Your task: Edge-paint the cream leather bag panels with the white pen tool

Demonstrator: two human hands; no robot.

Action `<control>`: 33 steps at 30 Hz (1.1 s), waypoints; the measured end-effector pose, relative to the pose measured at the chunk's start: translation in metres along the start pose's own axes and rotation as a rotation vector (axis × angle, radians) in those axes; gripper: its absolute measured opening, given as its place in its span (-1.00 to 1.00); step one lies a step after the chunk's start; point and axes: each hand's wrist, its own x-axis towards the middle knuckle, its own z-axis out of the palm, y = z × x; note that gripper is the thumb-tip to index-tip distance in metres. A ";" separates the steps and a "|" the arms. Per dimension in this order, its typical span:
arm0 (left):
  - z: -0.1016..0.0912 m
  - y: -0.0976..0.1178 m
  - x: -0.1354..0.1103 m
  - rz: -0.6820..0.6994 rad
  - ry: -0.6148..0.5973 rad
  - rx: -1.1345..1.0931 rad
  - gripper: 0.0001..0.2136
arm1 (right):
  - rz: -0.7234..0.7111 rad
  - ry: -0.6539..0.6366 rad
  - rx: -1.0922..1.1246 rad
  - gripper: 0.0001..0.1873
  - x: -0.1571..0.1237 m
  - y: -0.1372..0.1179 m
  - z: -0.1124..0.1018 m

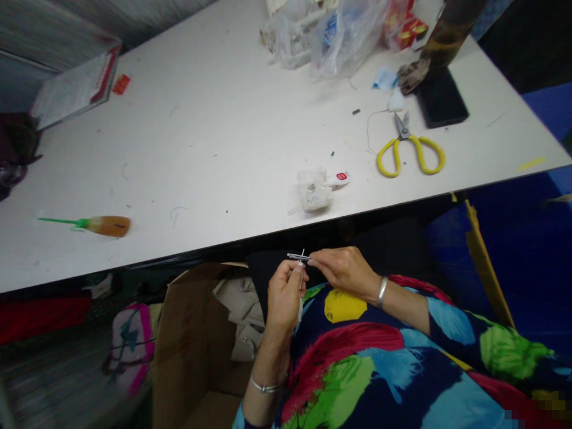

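A: How many hands are at work?

B: Two. The left hand [284,298] is closed, thumb against fingers, on one small white piece [301,263]. The right hand [347,268] pinches one slim metal tool [297,257].

A: Where are those two things?

B: Together in front of the person's body, just off the near edge of the tabletop [201,149]. Whether they touch is too small to tell.

A: And the count on the tabletop?

B: One pair of yellow-handled scissors [403,136], blades parted; one black slab [441,100] near them; one whitish lump [314,193] with one red-marked wrapper [340,178] beside it; and, well apart at left, one orange bottle [108,226] with a green spout, lying down. The clear bags [348,39] at the back overlap too much to number.

A: Anything lower?

B: One cardboard box [185,339], with beige pieces [239,304] inside, uncountable.
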 end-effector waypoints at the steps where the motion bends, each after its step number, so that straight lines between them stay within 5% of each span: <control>1: -0.001 -0.001 -0.001 0.004 0.010 0.030 -0.79 | 0.030 -0.012 -0.023 -0.71 0.000 0.003 0.000; 6: -0.006 -0.001 -0.009 0.030 0.024 0.107 -0.78 | 0.230 0.000 -0.131 -0.69 0.001 0.018 -0.001; 19: -0.003 -0.011 -0.005 -0.034 0.179 -0.107 -0.70 | 0.278 0.042 0.118 -0.73 -0.006 0.031 0.001; 24: -0.012 -0.008 0.000 -0.022 0.254 -0.140 -0.65 | 0.194 0.033 0.190 -0.72 -0.006 0.023 -0.001; 33: -0.014 0.015 0.004 -0.253 0.008 -0.308 -0.58 | -0.002 0.092 0.155 -0.73 -0.008 0.015 0.000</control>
